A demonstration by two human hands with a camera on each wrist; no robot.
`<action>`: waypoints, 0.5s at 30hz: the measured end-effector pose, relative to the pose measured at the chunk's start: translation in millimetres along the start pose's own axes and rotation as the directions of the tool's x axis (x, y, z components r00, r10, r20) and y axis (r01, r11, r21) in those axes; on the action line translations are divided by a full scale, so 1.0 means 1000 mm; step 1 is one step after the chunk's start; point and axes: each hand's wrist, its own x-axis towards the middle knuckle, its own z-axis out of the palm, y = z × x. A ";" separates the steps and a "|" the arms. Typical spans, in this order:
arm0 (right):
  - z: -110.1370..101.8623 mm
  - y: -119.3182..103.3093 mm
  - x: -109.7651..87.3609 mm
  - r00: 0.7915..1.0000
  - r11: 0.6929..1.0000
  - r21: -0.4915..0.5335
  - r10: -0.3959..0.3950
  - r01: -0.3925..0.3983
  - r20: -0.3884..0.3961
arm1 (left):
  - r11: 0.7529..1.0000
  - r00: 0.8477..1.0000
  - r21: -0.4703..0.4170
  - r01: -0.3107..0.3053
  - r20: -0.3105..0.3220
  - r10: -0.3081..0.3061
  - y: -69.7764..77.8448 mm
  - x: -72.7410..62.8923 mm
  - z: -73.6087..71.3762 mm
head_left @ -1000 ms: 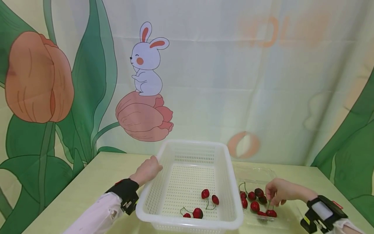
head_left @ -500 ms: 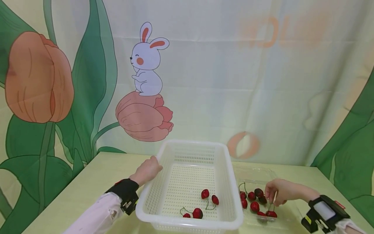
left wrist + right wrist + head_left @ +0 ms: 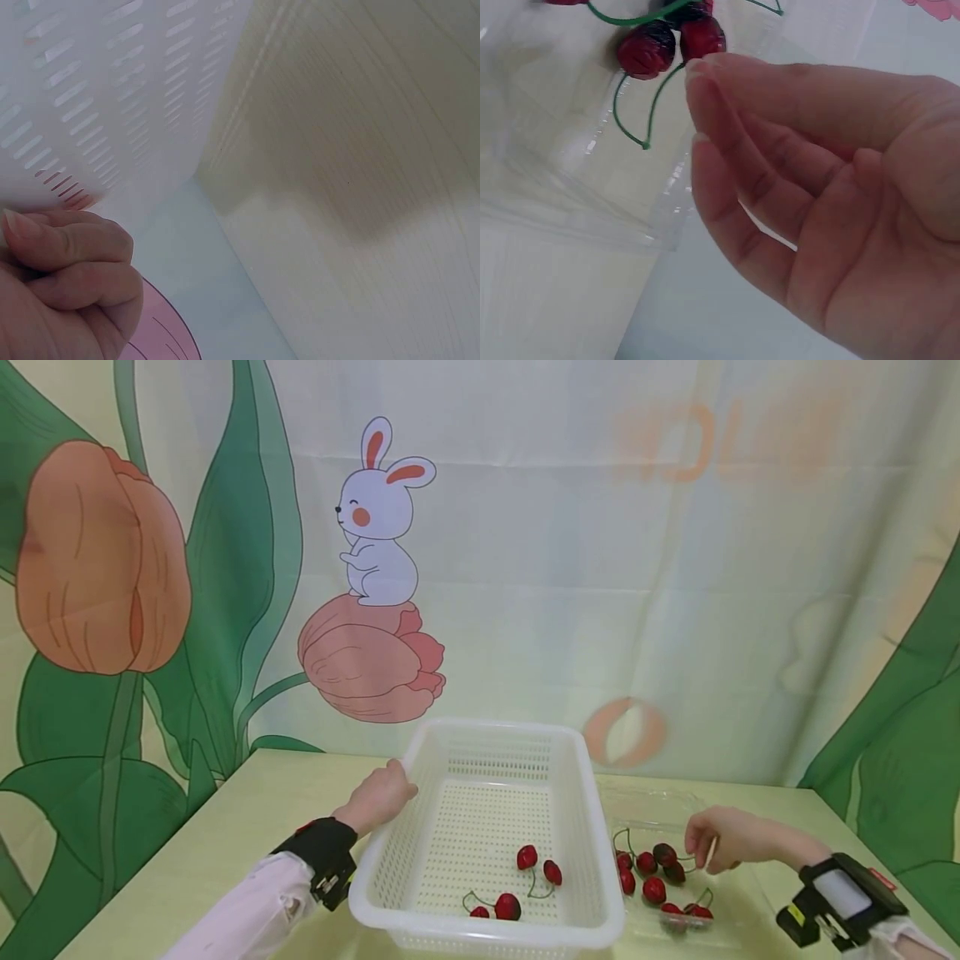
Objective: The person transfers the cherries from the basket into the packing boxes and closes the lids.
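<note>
White basket [image 3: 487, 930] — rim grasped by the left hand [image 3: 377, 799], apparently for steadiness; cherries [image 3: 655, 891] in clear tray [image 3: 622, 225] — right hand [image 3: 723, 839] close by, fingers bunched, whether grasping anything cannot be told.

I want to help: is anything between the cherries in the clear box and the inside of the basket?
Yes, the right wall of the basket stands between, so the cherries would probably need lifting over it. Where the clear box ends is hard to see.
</note>
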 end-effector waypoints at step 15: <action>-0.010 -0.027 0.007 0.992 0.996 -0.083 -0.054 0.045 -0.110 | 1.000 1.000 0.006 -0.023 0.001 0.023 0.002 -0.002 -0.001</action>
